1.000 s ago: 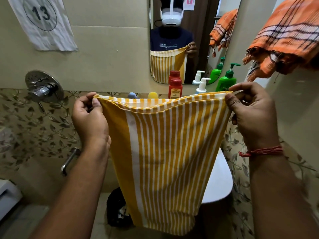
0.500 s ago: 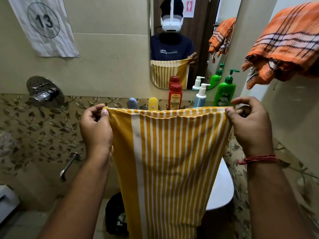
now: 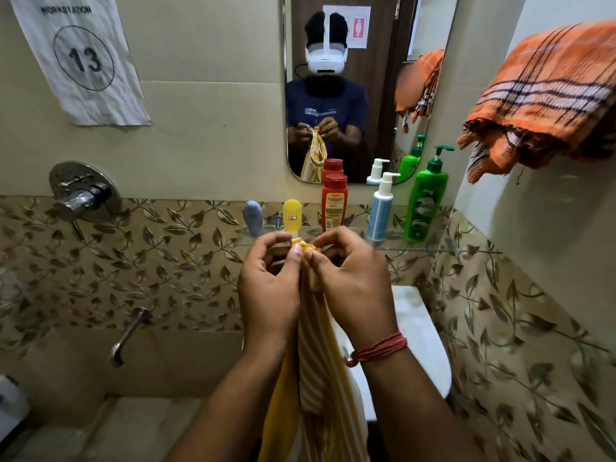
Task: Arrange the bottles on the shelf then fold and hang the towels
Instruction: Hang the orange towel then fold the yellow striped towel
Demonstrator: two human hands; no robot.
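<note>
A yellow and white striped towel (image 3: 315, 371) hangs folded lengthwise between my two hands. My left hand (image 3: 270, 288) pinches its top corners from the left, and my right hand (image 3: 353, 285) pinches them from the right, thumbs nearly touching. Behind the hands a glass shelf (image 3: 440, 251) carries a grey tube (image 3: 252, 217), a yellow tube (image 3: 292, 215), a red bottle (image 3: 333, 203), a white and blue pump bottle (image 3: 381, 208) and a green pump bottle (image 3: 426, 198), all upright. An orange checked towel (image 3: 546, 95) hangs at the upper right.
A mirror (image 3: 350, 78) above the shelf reflects me and the towel. A chrome mixer valve (image 3: 81, 193) and spout (image 3: 128, 335) stick out of the left wall. A white toilet tank lid (image 3: 420, 328) lies below the shelf, right of my arms.
My hands have come together at the centre, bringing the towel's top corners to meet. The towel went from spread wide to folded in half lengthwise.
</note>
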